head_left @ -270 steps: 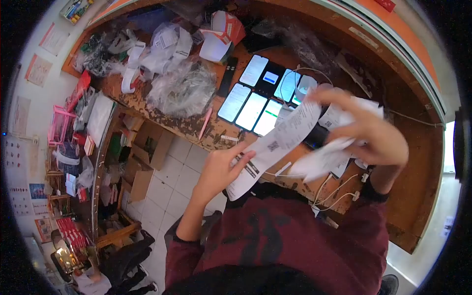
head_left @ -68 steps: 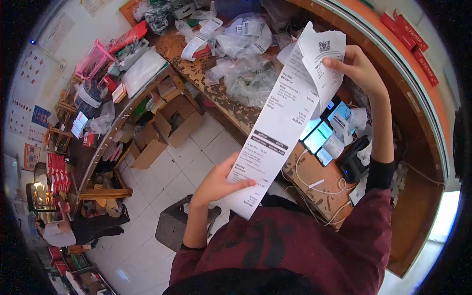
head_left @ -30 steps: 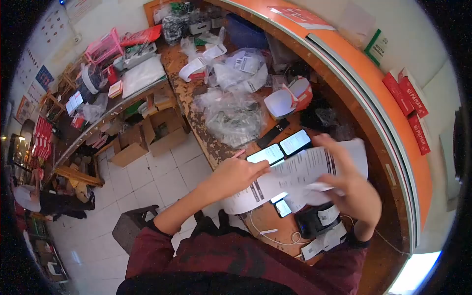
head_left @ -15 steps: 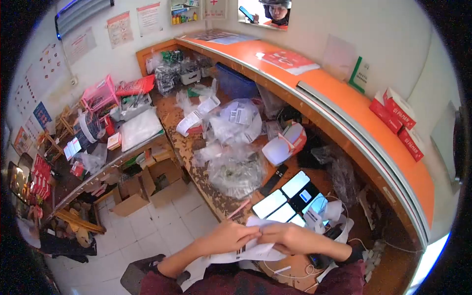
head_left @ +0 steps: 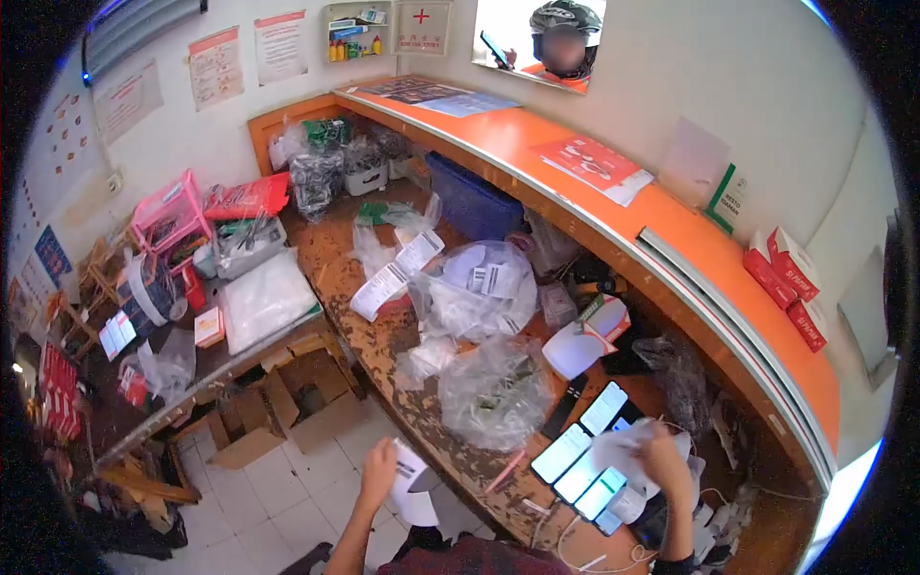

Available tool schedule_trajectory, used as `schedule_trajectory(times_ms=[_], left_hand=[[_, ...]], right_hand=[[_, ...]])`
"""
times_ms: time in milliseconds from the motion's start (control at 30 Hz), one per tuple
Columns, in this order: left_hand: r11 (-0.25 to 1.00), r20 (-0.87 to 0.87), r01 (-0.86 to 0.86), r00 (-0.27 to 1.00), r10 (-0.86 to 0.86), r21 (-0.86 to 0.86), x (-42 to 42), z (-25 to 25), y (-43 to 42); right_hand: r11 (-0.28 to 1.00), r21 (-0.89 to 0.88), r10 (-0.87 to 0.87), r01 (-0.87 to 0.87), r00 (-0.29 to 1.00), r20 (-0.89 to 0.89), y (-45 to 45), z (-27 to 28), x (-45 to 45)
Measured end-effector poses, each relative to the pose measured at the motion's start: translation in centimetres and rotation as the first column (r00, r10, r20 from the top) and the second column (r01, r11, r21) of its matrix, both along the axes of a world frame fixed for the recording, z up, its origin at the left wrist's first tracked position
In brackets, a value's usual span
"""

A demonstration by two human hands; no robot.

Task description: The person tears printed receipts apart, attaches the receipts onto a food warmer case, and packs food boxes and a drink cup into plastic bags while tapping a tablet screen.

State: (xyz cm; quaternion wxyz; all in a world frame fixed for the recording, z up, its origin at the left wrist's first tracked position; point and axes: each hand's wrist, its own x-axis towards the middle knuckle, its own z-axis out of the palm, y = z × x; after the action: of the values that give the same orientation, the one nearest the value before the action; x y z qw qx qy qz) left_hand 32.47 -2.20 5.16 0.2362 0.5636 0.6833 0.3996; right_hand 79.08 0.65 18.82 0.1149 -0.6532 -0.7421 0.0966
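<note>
Out over the floor, beside the table's edge, my left hand [head_left: 379,471] is closed on a printed paper slip [head_left: 412,479] that hangs curled from the fingers. My right hand [head_left: 663,462] is closed around a thin white piece of paper [head_left: 618,447], somewhat blurred, above several lit phones. Among those phones are one at the far end [head_left: 604,407] and one at the near left [head_left: 561,453]; the paper and hand partly cover the others. Near my right wrist stands a white paper roll [head_left: 629,504]. White cables [head_left: 561,537] lie beside the phones.
Clear plastic bags [head_left: 494,393] and a bag with a printed slip [head_left: 479,287] sit on the worn table. An orange counter [head_left: 498,144] runs above it, with red boxes [head_left: 784,273]. A helmeted person [head_left: 565,43] holding a phone stands at the wall opening. Cardboard boxes [head_left: 321,407] are below.
My hands were together at the white paper; they have separated. The left moved left with the printed slip, the right moved right over the phones with a white piece. The view shifted.
</note>
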Motion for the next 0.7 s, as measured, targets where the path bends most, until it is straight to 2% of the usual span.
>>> schedule_trajectory(times_ms=[67,100,133,167,200,233,267,300,367,400,433,467,500,533,567,633,667,700], left_hand=[[0.987,0.077,-0.146,0.985,0.151,-0.067,-3.2,0.8,-0.5],[0.987,0.079,-0.144,0.986,0.15,-0.068,-4.6,0.9,-0.5],[0.977,0.159,-0.135,0.974,0.161,-0.163,-5.9,0.9,-0.4],[0.958,0.23,-0.114,0.957,0.177,-0.262,-7.1,0.8,-0.2],[0.955,0.221,-0.111,0.959,0.175,-0.274,-7.9,0.9,0.3],[0.979,0.259,-0.106,0.954,0.149,-0.172,-8.1,1.1,0.8],[0.992,0.291,-0.104,0.949,0.122,-0.079,-8.4,1.4,1.0],[0.998,0.2,-0.059,0.978,0.066,-0.037,-8.5,2.3,1.7],[0.994,-0.005,0.103,0.995,-0.103,-0.033,-9.6,2.9,3.9],[0.969,0.045,0.181,0.983,-0.176,-0.169,-10.0,3.0,4.7],[0.965,0.038,0.176,0.984,-0.172,-0.195,-10.3,4.4,6.0],[0.922,0.147,0.265,0.962,-0.232,-0.281,-10.5,6.7,7.3],[0.866,0.26,0.357,0.925,-0.276,-0.351,-11.1,7.8,8.5],[0.885,0.17,0.367,0.928,-0.33,-0.285,-12.0,7.2,9.5],[0.881,0.167,0.362,0.931,-0.325,-0.305,-12.6,7.5,10.4],[0.968,0.403,0.169,0.912,-0.083,-0.184,-13.4,8.7,12.8],[0.978,0.529,0.088,0.848,0.027,-0.191,-14.0,8.5,13.8],[0.974,0.518,0.1,0.855,0.02,-0.204,-14.8,8.2,14.7]], right_hand=[[0.954,0.179,-0.252,0.242,0.967,0.035,0.9,-1.2,-0.1],[0.97,0.147,-0.212,0.191,0.967,0.14,1.5,0.9,-2.2],[0.984,0.115,-0.164,0.14,0.957,0.24,1.9,3.1,-4.4],[0.984,0.106,-0.163,0.142,0.957,0.239,3.2,3.4,-7.4],[0.997,0.021,-0.074,0.072,0.981,0.177,4.0,3.5,-10.2],[0.998,-0.064,0.012,-0.006,0.994,0.105,4.9,3.5,-13.1],[0.956,-0.224,0.202,-0.189,0.979,0.036,6.2,3.3,-16.5],[0.853,-0.367,0.372,-0.371,0.925,-0.071,7.5,2.6,-20.1],[0.545,-0.372,0.597,-0.752,0.659,-0.458,9.6,0.8,-27.5],[0.467,-0.291,0.631,-0.835,0.545,-0.552,10.5,-0.4,-30.6],[0.391,-0.195,0.653,-0.9,0.42,-0.631,11.4,-1.7,-33.3],[0.384,-0.196,0.637,-0.902,0.413,-0.651,12.7,-3.4,-35.5],[0.367,-0.1,0.661,-0.925,0.335,-0.672,14.2,-5.4,-37.5],[0.348,-0.001,0.685,-0.937,0.255,-0.682,15.6,-6.7,-39.2],[0.345,0.001,0.673,-0.938,0.247,-0.697,16.7,-7.2,-40.6],[0.305,-0.141,0.505,-0.942,0.286,-0.814,19.7,-8.2,-43.1],[0.294,-0.191,0.476,-0.937,0.316,-0.821,21.2,-7.5,-43.9],[0.306,-0.183,0.461,-0.934,0.313,-0.83,22.5,-7.9,-44.6]])
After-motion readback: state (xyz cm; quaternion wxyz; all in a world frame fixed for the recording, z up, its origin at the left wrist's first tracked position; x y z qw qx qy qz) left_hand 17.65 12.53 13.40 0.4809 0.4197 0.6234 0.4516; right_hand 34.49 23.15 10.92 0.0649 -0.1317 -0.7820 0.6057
